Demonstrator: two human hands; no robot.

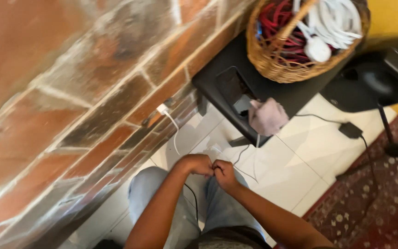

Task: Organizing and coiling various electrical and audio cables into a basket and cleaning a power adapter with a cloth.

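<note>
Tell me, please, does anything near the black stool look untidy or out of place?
Yes. A pinkish cloth hangs crumpled over the black stool edge, and the wicker basket overflows with tangled red and white cables. Thin cables trail loosely across the white tiles.

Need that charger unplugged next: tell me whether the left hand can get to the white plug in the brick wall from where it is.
Probably yes. The left hand is closed on a thin cable, but nothing stands between it and the white plug.
</note>
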